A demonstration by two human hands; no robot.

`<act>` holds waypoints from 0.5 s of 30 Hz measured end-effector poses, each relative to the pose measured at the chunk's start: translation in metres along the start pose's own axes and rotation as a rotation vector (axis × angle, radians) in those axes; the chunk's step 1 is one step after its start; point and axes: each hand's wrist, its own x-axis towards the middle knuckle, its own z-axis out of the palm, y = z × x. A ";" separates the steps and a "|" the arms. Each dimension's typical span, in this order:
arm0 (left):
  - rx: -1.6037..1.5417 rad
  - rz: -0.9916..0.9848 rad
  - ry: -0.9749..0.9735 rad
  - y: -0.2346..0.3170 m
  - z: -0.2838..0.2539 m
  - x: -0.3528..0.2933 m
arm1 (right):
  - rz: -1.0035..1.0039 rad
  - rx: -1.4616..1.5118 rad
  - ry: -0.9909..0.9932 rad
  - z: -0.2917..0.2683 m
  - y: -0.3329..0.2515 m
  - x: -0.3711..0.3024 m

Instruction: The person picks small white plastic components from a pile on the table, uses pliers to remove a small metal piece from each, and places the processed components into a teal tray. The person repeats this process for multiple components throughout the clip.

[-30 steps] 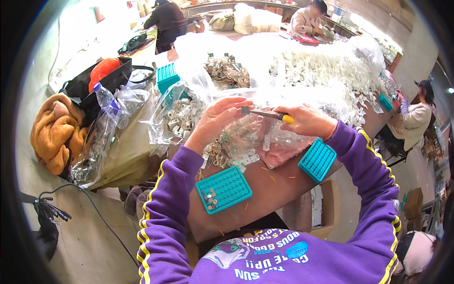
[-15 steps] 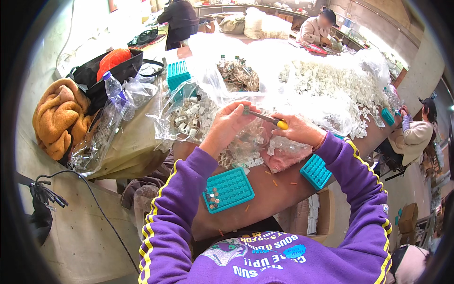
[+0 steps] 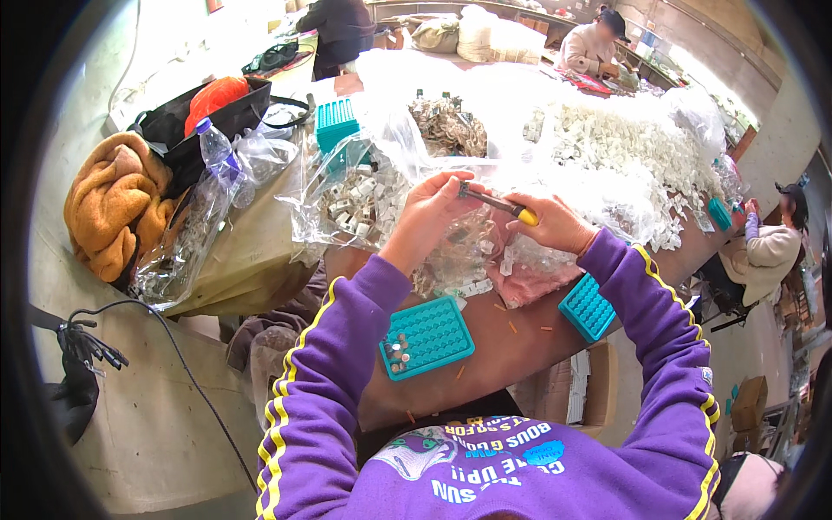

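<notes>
My right hand [image 3: 555, 224] grips a slim tool with a yellow end [image 3: 501, 204], its tip pointing left. My left hand [image 3: 433, 208] is closed around a small part at that tip; the part itself is mostly hidden by my fingers. Both hands hover over clear plastic bags of small white parts [image 3: 360, 195] on the brown table [image 3: 520, 347]. Below my left hand lies a teal grid tray [image 3: 426, 336] with a few small pieces in its near-left corner. A second teal tray [image 3: 588, 307] lies under my right forearm.
A clear plastic bottle [image 3: 212, 156], a black bag with an orange item [image 3: 208, 108] and an orange-brown cloth [image 3: 117, 212] sit at left. Heaps of white parts [image 3: 624, 143] cover the far table. Other people sit at the back [image 3: 594, 48] and right [image 3: 771, 243]. A black cable [image 3: 173, 347] runs over the floor.
The view has shifted slightly; my hands stay together at the tool tip with the same grip. The trays have not moved on the table.
</notes>
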 end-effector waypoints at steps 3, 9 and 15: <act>0.003 -0.014 0.015 0.000 0.004 0.003 | -0.004 -0.040 0.013 0.002 0.012 -0.001; -0.037 -0.020 0.075 -0.007 0.005 0.014 | 0.051 -0.006 0.040 0.003 0.021 -0.005; 0.062 -0.100 0.143 -0.003 0.004 0.024 | -0.118 0.049 -0.005 -0.004 0.005 -0.003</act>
